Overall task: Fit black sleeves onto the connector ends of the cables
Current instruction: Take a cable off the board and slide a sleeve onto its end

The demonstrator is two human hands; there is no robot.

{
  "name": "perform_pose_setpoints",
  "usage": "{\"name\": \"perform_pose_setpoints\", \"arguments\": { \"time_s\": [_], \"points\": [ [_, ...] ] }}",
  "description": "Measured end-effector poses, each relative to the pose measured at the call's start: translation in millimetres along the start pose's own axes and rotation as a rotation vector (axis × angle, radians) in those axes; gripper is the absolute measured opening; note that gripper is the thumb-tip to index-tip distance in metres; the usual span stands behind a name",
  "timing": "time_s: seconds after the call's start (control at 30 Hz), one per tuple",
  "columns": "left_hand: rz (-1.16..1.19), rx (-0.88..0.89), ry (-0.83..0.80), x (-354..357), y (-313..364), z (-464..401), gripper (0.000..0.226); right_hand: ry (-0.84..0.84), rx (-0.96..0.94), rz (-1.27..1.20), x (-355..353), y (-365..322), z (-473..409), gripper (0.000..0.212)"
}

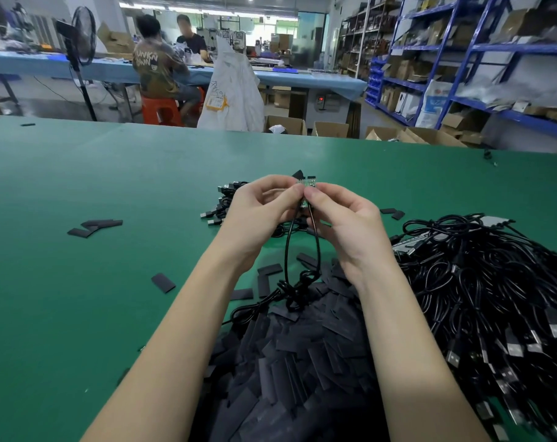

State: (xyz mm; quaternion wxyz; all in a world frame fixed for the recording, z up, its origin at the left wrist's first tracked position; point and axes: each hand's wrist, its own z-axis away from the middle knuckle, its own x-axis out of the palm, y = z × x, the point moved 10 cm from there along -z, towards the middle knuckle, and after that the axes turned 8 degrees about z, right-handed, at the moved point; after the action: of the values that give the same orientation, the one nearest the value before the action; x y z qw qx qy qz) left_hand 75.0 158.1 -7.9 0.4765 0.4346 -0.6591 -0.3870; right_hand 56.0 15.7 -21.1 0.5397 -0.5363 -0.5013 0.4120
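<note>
Green felt covered the tabletop (79, 193), and both hands were raised above it at the centre of the frame. The left hand (258, 208) and the right hand (344, 215) met fingertip to fingertip, each grip pressed tight in a pinch on the small green connector ends (306, 186) held between them. Two small boards seemed to sit side by side there, though the fingers hid most of them. A dark sleeve tip (299, 173) poked up just behind the fingertips; whether it was already on a connector I could not tell. From the pinch two strands of a black cable (286, 247) hung down in a narrow loop to a knotted bundle between the forearms.

Beneath the wrists, in the lower centre, lay a deep heap of flat black sleeves (302, 355), with loose ones (94, 227) scattered at the left. A big tangle of cables with USB plugs (494, 298) filled the lower right, and a smaller pile of plugs (220, 202) sat just behind the left hand.
</note>
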Motion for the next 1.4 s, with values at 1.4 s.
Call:
{"name": "perform_pose_setpoints", "arguments": {
  "time_s": [1.4],
  "points": [
    [-0.338, -0.112, -0.116, 0.9, -2.5, 3.1, 0.016, -0.049, 0.117, -0.014, -14.0, -3.5, -0.8, 0.009]
  ]
}}
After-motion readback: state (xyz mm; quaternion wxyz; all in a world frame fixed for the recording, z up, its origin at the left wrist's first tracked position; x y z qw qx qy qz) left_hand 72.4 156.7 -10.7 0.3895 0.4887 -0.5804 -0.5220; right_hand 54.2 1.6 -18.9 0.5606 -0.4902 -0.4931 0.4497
